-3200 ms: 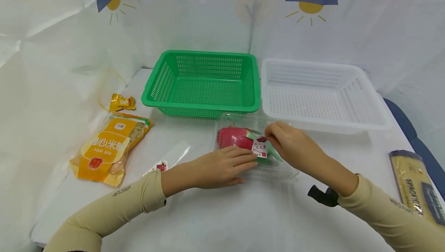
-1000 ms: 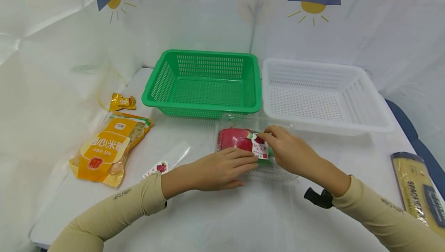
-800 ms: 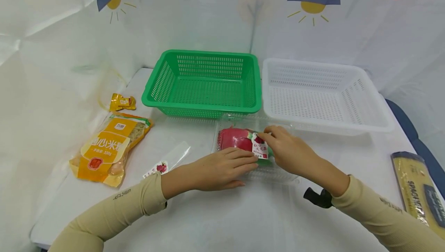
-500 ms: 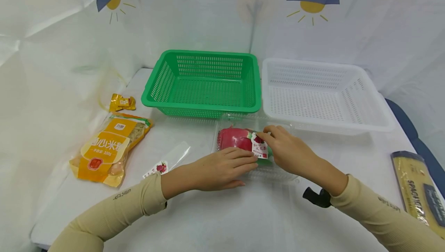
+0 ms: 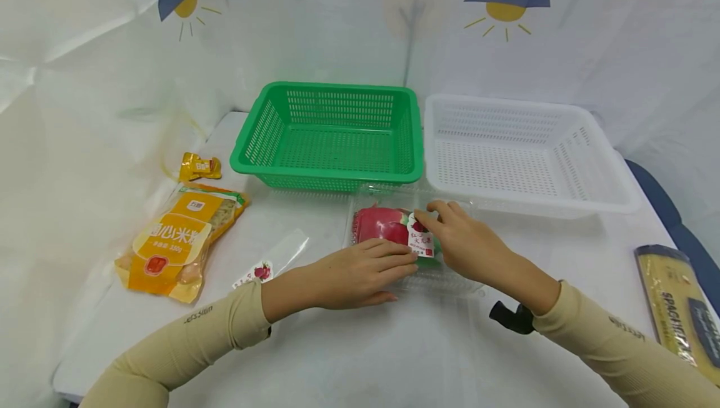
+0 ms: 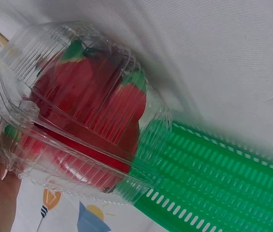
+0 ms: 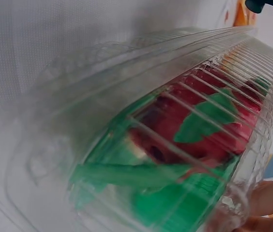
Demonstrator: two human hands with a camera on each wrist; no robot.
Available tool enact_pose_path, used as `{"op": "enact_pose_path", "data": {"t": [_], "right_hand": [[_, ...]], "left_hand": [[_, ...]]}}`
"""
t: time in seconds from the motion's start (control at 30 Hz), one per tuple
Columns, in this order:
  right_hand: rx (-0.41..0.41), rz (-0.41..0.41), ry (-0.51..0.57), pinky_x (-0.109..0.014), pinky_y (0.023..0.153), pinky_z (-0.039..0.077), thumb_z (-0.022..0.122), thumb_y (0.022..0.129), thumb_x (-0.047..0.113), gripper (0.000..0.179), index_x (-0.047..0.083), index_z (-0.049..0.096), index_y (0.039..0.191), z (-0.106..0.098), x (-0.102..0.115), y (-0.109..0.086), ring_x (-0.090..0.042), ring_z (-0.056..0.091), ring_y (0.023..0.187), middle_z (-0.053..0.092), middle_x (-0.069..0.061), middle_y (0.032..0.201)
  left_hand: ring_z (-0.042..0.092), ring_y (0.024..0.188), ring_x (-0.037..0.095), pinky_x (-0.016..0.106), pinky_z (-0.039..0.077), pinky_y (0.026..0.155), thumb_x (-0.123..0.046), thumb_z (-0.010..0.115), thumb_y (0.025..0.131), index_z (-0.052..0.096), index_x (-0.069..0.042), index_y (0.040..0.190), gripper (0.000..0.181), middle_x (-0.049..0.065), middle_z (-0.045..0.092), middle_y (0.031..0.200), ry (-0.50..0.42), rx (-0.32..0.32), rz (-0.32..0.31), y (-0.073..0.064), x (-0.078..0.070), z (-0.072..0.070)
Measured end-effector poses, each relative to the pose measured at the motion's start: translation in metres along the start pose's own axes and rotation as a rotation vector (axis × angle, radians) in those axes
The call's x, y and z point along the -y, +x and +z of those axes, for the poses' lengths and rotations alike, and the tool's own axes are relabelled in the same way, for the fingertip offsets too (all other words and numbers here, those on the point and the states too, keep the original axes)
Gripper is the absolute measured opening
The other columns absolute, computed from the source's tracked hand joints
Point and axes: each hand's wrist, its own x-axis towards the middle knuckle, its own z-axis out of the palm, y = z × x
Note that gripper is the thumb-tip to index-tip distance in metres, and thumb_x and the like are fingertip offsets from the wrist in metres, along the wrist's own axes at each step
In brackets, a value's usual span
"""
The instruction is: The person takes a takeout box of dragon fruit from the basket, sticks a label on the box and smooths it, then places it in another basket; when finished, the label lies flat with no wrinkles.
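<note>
A clear plastic clamshell box (image 5: 447, 283) lies in front of the two baskets, with a red and green dragon fruit (image 5: 382, 223) inside. My left hand (image 5: 354, 270) rests flat across the near left part of its lid, fingers fairly straight. On the lid, just past those fingertips, is a white dragon fruit label (image 5: 420, 242). My right hand (image 5: 469, 239) has its fingers bent and pinches the upper end of this label. In the left wrist view the box (image 6: 78, 169) shows its ribbed side and rim. The right wrist view shows green leaf tips through the plastic (image 7: 209, 116).
Behind the box stand a green basket (image 5: 326, 177) and a white basket (image 5: 529, 199). On the left lie an orange food bag (image 5: 169, 239), a small yellow packet (image 5: 199, 167) and a clear strip with another label (image 5: 261, 270). A spaghetti pack (image 5: 675, 308) is at the right.
Since the oldest frame, my right hand has moved slightly left, and the label has turned more upright and lies flatter on the lid. My left hand stays in place.
</note>
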Motion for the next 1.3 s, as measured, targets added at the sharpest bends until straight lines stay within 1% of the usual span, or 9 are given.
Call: {"op": "enact_pose_path", "data": {"t": [0.27, 0.4, 0.5, 0.6, 0.7, 0.87, 0.97, 1.13, 1.3], "right_hand": [[0.017, 0.025, 0.001, -0.024, 0.047, 0.045, 0.069, 0.071, -0.013, 0.056, -0.001, 0.058, 0.124, -0.001, 0.001, -0.003, -0.032, 0.052, 0.096, 0.053, -0.019, 0.114], [0.010, 0.034, 0.016, -0.021, 0.044, 0.041, 0.067, 0.070, -0.015, 0.057, 0.001, 0.058, 0.124, -0.003, 0.002, -0.007, -0.032, 0.052, 0.095, 0.053, -0.018, 0.112], [-0.008, 0.036, 0.023, -0.022, 0.045, 0.043, 0.067, 0.072, -0.015, 0.054, 0.001, 0.059, 0.122, -0.004, 0.002, -0.009, -0.031, 0.053, 0.095, 0.054, -0.017, 0.111], [-0.047, 0.032, 0.033, -0.026, 0.050, 0.049, 0.069, 0.073, -0.013, 0.050, 0.001, 0.060, 0.120, -0.005, 0.001, -0.012, -0.031, 0.054, 0.097, 0.055, -0.017, 0.111], [-0.112, 0.028, 0.047, -0.031, 0.054, 0.053, 0.072, 0.074, -0.010, 0.047, 0.001, 0.061, 0.119, -0.005, 0.000, -0.015, -0.031, 0.055, 0.098, 0.056, -0.016, 0.109], [-0.241, 0.015, 0.083, -0.033, 0.055, 0.053, 0.073, 0.077, -0.006, 0.040, 0.000, 0.062, 0.114, -0.004, -0.005, -0.021, -0.029, 0.056, 0.093, 0.058, -0.015, 0.105], [-0.292, 0.009, 0.094, -0.035, 0.057, 0.053, 0.073, 0.076, -0.005, 0.037, -0.001, 0.063, 0.112, -0.004, -0.008, -0.026, -0.030, 0.056, 0.094, 0.058, -0.016, 0.104], [-0.316, 0.048, 0.114, -0.040, 0.065, 0.054, 0.075, 0.076, -0.002, 0.038, -0.002, 0.063, 0.113, -0.005, -0.011, -0.033, -0.032, 0.056, 0.099, 0.058, -0.017, 0.106], [-0.314, 0.122, 0.139, -0.043, 0.065, 0.054, 0.074, 0.077, 0.001, 0.039, -0.001, 0.062, 0.114, -0.003, -0.013, -0.040, -0.033, 0.057, 0.099, 0.058, -0.018, 0.108]], "left_hand": [[0.041, 0.128, 0.020, 0.031, 0.028, 0.107, -0.036, 0.064, 0.090, 0.053, -0.007, 0.133, 0.053, 0.006, 0.052, 0.136, -0.001, 0.000, 0.004, 0.001, 0.000, 0.000], [0.042, 0.127, 0.020, 0.031, 0.028, 0.107, -0.035, 0.063, 0.091, 0.053, -0.007, 0.133, 0.051, 0.006, 0.053, 0.135, -0.001, -0.015, 0.013, 0.001, 0.000, 0.000], [0.043, 0.127, 0.021, 0.031, 0.029, 0.107, -0.035, 0.063, 0.091, 0.053, -0.006, 0.132, 0.051, 0.007, 0.053, 0.133, -0.007, -0.026, 0.020, 0.001, 0.000, 0.000], [0.043, 0.126, 0.021, 0.031, 0.029, 0.106, -0.034, 0.063, 0.091, 0.053, -0.006, 0.132, 0.050, 0.007, 0.053, 0.133, -0.016, -0.029, 0.026, 0.001, 0.001, -0.001], [0.043, 0.126, 0.021, 0.031, 0.029, 0.106, -0.034, 0.063, 0.091, 0.053, -0.006, 0.131, 0.050, 0.007, 0.053, 0.132, -0.035, -0.026, 0.027, 0.001, 0.002, -0.003], [0.045, 0.124, 0.021, 0.030, 0.032, 0.105, -0.034, 0.066, 0.090, 0.054, -0.006, 0.129, 0.050, 0.008, 0.054, 0.131, -0.073, -0.031, 0.027, 0.001, 0.004, -0.006], [0.045, 0.123, 0.022, 0.030, 0.032, 0.105, -0.033, 0.066, 0.089, 0.053, -0.006, 0.130, 0.051, 0.009, 0.053, 0.131, -0.074, -0.034, 0.029, 0.001, 0.006, -0.008], [0.047, 0.122, 0.022, 0.031, 0.033, 0.104, -0.031, 0.068, 0.088, 0.052, -0.005, 0.131, 0.052, 0.008, 0.054, 0.130, -0.077, -0.040, 0.018, 0.001, 0.012, -0.015], [0.046, 0.123, 0.023, 0.032, 0.033, 0.105, -0.030, 0.066, 0.090, 0.053, -0.004, 0.132, 0.050, 0.009, 0.054, 0.130, -0.085, -0.030, 0.000, 0.001, 0.021, -0.023]]}}
